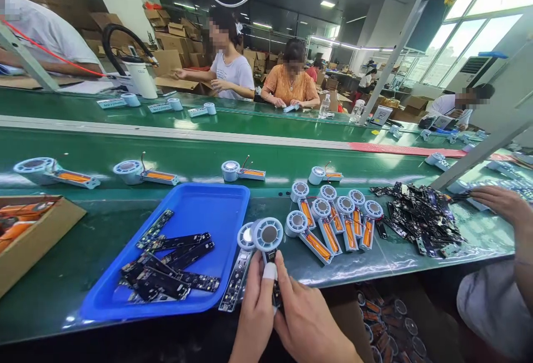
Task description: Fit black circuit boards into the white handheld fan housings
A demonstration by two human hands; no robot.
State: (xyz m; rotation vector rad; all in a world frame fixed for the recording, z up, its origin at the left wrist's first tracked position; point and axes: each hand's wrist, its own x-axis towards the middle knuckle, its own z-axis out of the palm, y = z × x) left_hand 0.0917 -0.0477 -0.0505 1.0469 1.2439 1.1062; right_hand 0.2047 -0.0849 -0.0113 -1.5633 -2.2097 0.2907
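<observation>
Between my two hands, close to the table's front edge, is a pale blue handheld fan [268, 233] with a round slotted head. A black circuit board [271, 255] shows along its handle, mostly covered by my fingers. My left hand [253, 302] is closed on the handle, with a white cover on one fingertip. My right hand [307, 314] grips the same handle from the other side. Just left of them lies another fan [238, 274] with a board in its handle. A blue tray [220, 199] beside it holds several loose circuit boards [166, 274].
Several fans with orange batteries [327, 232] lie to the right, beside a heap of black boards [420, 216]. A co-worker's hand [497, 202] reaches in there. More fans stand on the green belt [200, 155]. A cardboard box [50, 235] sits at left. Other people work across the line.
</observation>
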